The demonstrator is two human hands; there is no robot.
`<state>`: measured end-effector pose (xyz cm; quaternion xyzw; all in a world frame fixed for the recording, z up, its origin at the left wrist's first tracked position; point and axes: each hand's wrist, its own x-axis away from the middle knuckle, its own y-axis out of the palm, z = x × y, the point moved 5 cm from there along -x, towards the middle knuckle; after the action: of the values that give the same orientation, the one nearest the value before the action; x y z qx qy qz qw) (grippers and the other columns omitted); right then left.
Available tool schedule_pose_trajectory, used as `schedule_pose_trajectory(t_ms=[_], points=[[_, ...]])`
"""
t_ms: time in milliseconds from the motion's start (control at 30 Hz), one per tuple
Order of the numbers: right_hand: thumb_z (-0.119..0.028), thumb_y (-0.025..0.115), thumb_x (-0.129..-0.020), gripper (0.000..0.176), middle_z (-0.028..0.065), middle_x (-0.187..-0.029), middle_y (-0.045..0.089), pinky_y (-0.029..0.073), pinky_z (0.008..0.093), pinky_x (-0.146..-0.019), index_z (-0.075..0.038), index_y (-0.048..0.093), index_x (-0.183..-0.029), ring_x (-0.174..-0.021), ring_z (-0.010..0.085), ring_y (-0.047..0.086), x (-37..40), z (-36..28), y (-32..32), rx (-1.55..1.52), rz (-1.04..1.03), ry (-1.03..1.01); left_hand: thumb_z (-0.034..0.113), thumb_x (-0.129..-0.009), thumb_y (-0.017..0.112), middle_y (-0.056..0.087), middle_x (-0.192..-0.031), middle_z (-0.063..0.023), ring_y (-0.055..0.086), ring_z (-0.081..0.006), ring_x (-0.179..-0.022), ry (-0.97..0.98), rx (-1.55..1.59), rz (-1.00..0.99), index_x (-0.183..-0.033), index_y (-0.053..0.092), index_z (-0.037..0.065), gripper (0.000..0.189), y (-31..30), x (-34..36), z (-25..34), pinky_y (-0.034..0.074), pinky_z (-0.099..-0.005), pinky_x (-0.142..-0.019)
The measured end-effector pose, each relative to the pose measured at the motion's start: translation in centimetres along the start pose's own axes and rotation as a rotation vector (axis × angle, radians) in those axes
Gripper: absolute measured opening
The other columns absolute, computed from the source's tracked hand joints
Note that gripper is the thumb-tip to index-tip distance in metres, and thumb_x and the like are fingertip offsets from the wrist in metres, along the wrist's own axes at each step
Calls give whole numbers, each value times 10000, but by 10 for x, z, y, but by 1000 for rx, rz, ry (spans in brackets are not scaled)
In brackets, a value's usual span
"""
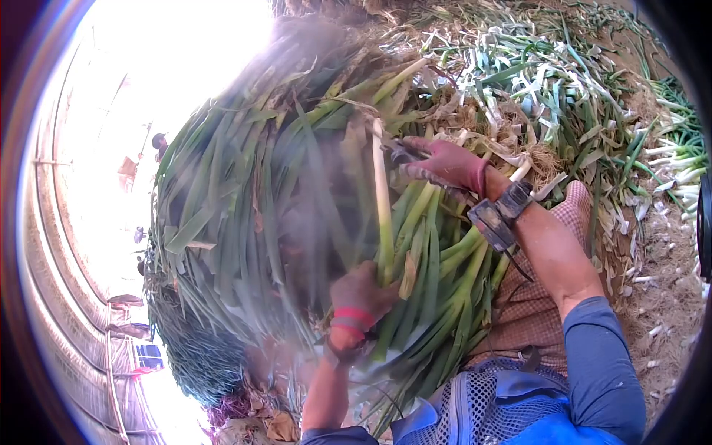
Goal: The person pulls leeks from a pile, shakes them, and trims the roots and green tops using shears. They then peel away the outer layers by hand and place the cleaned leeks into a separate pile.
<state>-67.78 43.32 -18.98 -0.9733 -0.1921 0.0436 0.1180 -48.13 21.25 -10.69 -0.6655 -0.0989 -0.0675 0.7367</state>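
Observation:
My left hand (363,295), in a dark glove with a red cuff, is closed round the green part of a long green onion (383,200). The stalk stands nearly upright, its white end and roots at the top. To the right of that white end is my right hand (445,162), in a reddish glove with dark fingertips. Its fingers are bent beside the stalk; what they hold, if anything, is too small to make out. More green onions (452,274) lie across my lap, under my right forearm. A large heap of leafy onions (245,170) rises at the left.
Trimmed white and green onion pieces (538,81) are piled at the upper right. Onions with white ends (678,152) lie at the far right edge. Scraps litter the soil (656,311). Another leafy pile (196,348) and a curved plastic wall (74,297) are at the left.

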Motion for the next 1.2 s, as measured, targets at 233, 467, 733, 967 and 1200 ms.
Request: schedule_pose_trajectory(t_ms=[233, 467, 733, 967, 1200], points=[[-466, 720, -897, 768, 227, -1315, 723, 534, 445, -1053, -115, 542, -1556, -1190, 395, 705, 10, -46, -16, 392, 92, 148, 496, -788, 801, 750, -933, -228, 734, -420, -899, 5, -16, 32, -1011, 737, 39, 512, -5, 15, 0, 562, -507, -821], [-448, 668, -931, 696, 240, -1242, 741, 537, 498, -1051, -202, 528, -1567, -1176, 424, 701, 4, -59, -20, 669, 189, 128, 502, -773, 825, 739, -837, -204, 727, -425, -810, 20, 127, 117, -916, 743, 31, 499, -16, 45, -5, 564, -502, -754], [-378, 666, -967, 620, 154, -992, 771, 587, 451, -794, -113, 572, -1521, -888, 282, 753, 9, -56, -117, 669, 341, 246, 464, -822, 777, 764, -908, -221, 755, -401, -871, -181, 297, -79, -1009, 782, 33, 469, -10, 79, -17, 579, -491, -782], [-558, 705, -947, 815, 217, -1332, 705, 530, 443, -1033, -104, 497, -1592, -1209, 325, 681, 102, 32, -60, 93, 172, 133, 466, -791, 840, 773, -927, -177, 765, -347, -881, 90, -41, 40, -1092, 786, 51, 515, -20, -9, 8, 578, -434, -805], [-497, 751, -934, 861, 140, -1262, 742, 536, 360, -1005, -126, 434, -1644, -1104, 211, 700, 213, 13, -60, -107, 193, 179, 587, -838, 803, 776, -1110, -190, 743, -353, -1056, 107, -28, -210, -1206, 746, 52, 652, -15, -92, 54, 545, -439, -939]])
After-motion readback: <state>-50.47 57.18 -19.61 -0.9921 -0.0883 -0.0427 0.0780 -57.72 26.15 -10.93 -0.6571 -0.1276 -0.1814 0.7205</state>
